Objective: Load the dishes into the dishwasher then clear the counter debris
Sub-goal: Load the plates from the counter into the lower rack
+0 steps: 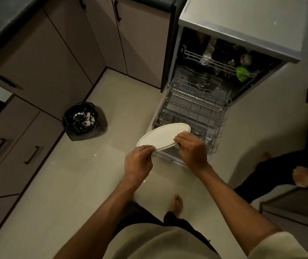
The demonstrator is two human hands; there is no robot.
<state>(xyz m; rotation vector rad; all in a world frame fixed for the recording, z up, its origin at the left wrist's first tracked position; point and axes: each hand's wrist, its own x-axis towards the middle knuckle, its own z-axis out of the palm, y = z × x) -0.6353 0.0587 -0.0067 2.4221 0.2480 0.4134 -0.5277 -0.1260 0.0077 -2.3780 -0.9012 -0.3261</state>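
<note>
I hold a white oval plate with both hands above the near end of the dishwasher's pulled-out lower rack. My left hand pinches the plate's near left rim, and my right hand grips its right rim. The plate is tilted, its far edge higher. The dishwasher stands open. Its upper rack carries glasses and a green item. The lower rack looks mostly bare, with a few pieces at its near left.
A black-lined waste bin stands on the pale floor to the left. Brown cabinets run along the left and back. Another person's legs and bare foot are at the right. My own foot is below the plate.
</note>
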